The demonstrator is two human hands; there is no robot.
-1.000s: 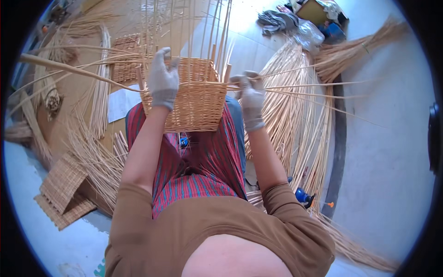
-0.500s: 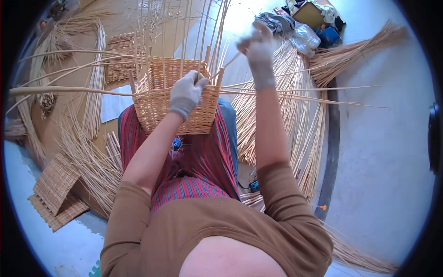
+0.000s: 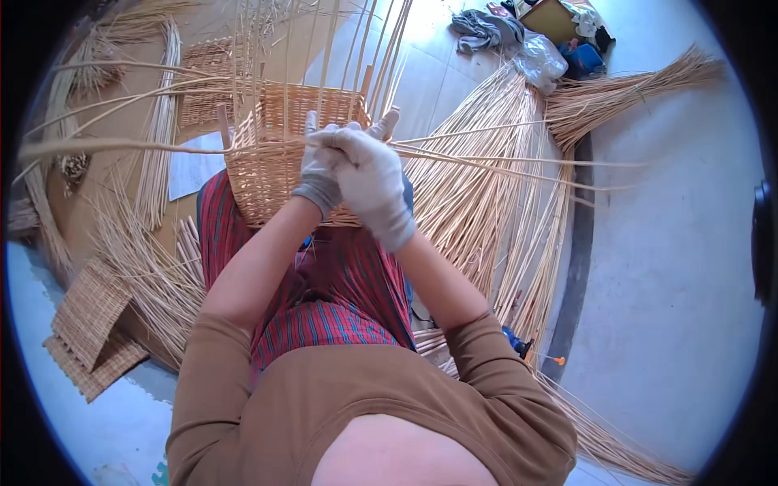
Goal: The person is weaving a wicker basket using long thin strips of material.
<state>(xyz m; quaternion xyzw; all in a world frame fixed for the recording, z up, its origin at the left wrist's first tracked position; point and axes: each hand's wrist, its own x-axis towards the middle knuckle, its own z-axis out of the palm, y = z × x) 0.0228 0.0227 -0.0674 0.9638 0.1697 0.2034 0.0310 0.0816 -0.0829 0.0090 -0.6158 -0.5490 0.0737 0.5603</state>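
Note:
A woven wicker basket (image 3: 263, 188) rests on my lap, tall upright rods (image 3: 326, 61) rising from it. My left hand (image 3: 318, 172), in a pale glove with a grey cuff, grips its near rim; part of it is hidden behind the other hand. Crossing over it, my gloved right hand (image 3: 374, 188) has its fingers bent at the rim around a wicker rod, mostly covered by the glove. Long rods (image 3: 121, 146) stick out leftward from the rim, and thinner rods (image 3: 502, 166) extend to the right.
A large bundle of loose rods (image 3: 486, 186) lies on the floor to the right, with another bundle (image 3: 624, 93) beyond it. At left are more rods (image 3: 146, 275) and flat woven panels (image 3: 93, 312). A clear plastic bag (image 3: 541, 61) and grey cloth (image 3: 486, 31) sit at the far right.
My right hand has come down and left from its raised place at the far right, bringing the rod to the rim over my left hand. The basket has shifted slightly left.

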